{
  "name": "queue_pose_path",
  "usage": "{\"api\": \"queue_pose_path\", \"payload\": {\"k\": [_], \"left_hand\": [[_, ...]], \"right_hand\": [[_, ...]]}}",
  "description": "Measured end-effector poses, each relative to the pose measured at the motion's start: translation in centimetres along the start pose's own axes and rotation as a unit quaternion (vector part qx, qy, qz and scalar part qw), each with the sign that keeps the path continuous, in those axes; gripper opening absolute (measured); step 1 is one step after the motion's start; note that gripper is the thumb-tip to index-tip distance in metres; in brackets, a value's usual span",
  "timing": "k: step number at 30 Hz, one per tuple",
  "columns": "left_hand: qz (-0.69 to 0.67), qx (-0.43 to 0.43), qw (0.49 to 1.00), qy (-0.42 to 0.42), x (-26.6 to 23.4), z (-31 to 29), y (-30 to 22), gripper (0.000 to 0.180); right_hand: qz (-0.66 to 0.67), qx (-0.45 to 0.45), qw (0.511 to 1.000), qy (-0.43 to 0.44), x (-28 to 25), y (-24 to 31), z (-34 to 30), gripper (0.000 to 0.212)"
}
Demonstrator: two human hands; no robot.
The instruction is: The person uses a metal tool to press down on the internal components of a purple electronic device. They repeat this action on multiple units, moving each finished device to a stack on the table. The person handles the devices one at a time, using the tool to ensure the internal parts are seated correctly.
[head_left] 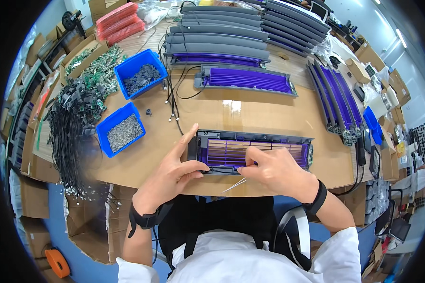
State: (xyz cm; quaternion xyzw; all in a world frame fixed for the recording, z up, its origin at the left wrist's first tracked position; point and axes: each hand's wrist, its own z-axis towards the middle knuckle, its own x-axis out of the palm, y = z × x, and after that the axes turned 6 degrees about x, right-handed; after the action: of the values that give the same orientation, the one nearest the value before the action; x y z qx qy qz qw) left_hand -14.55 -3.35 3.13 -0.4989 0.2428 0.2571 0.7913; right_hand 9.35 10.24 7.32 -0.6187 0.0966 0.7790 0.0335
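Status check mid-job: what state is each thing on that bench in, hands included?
near housing: lying flat, purple inside showing
left hand: thumb and index spread, at the housing's left end
right hand: fingers curled, at its near edge
tweezers: partly hidden by the right hand
upper blue bin: holding dark parts
lower blue bin: holding small grey parts
black cables: heaped, ends hanging

Bright interior, ceiling lamps [401,37] beyond cardboard [326,155] at right, glare on its tape [231,107], cables [70,141] at its left partly hazy, rim bowed.
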Motion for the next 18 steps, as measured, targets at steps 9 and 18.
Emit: {"api": "queue_pose_path", "payload": {"k": [9, 18], "left_hand": [[0.084, 0.038, 0.987, -0.131, 4.2, 1.0, -2.2, 0.032], [0.091, 0.038, 0.988, -0.116, 4.8, 1.7, -2.0, 0.038]], "right_hand": [[-0.023, 0.024, 0.999, -0.037, 0.8, -0.2, 0.9, 0.016], [-0.007, 0.051, 0.999, -0.004, -0.3, -0.7, 0.3, 0.014]]}}
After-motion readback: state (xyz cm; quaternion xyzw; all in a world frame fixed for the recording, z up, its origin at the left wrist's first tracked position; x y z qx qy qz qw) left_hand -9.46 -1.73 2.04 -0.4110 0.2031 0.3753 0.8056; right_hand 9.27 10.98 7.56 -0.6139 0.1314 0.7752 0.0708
